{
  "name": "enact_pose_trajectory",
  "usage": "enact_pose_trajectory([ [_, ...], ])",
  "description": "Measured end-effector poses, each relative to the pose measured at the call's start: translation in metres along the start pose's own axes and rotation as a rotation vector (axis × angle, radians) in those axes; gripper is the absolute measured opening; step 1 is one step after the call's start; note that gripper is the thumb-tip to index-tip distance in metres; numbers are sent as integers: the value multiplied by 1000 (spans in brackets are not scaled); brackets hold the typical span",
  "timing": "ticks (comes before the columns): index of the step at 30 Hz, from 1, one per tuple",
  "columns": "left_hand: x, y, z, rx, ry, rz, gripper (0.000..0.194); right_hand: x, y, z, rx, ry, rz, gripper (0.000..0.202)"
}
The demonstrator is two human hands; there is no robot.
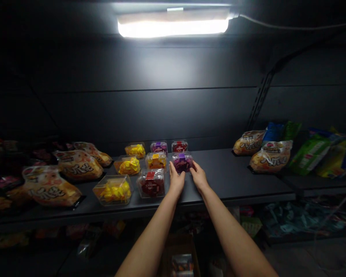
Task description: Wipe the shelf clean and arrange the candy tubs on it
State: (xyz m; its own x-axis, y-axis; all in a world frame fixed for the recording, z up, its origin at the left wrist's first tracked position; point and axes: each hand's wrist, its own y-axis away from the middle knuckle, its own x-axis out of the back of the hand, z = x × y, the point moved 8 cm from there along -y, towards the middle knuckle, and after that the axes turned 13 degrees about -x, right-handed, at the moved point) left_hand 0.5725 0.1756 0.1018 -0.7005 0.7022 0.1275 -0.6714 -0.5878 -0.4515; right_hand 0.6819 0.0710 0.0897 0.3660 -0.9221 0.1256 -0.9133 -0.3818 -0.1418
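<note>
Both of my hands are on a clear plastic box with a purple label [182, 162] on the dark shelf. My left hand [176, 180] grips its left side, and my right hand [199, 177] holds its right side. Right behind it sits a clear box with a red label [179, 146]. To the left are a yellow-labelled box [156, 161], another purple-labelled box [158, 147] and, nearer the front edge, a larger-looking dark red box [152, 183].
Clear tubs of yellow packets [115, 191] stand left of the boxes. Bagged snacks line the shelf at left [50, 186] and right [271, 157]. A lit lamp [173, 27] hangs above. Below the shelf [233, 199] is an open carton holding a clear pack [182, 265].
</note>
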Motion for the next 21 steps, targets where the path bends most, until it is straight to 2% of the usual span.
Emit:
enact_pose_trajectory([
  [3,7,19,19,-1,-40,26,95,2,3,-1,-15,4,9,48],
  [5,12,41,41,-72,-43,-24,86,2,6,-2,-27,-3,14,48],
  [8,26,91,73,-197,-16,-163,68,5,11,-2,-45,-22,22,50],
  [10,41,131,79,-185,18,-271,59,8,17,-2,-62,-36,28,53],
  [12,62,172,71,-110,39,-345,54,13,28,-2,-82,-42,27,55],
  [15,107,224,38,65,26,-317,52,23,58,-7,-91,-41,8,55],
  [18,153,272,-6,283,56,-199,59,31,108,-17,-11,-36,5,50],
  [21,184,320,-41,453,79,-124,71,30,171,-15,75,28,-12,42],
])
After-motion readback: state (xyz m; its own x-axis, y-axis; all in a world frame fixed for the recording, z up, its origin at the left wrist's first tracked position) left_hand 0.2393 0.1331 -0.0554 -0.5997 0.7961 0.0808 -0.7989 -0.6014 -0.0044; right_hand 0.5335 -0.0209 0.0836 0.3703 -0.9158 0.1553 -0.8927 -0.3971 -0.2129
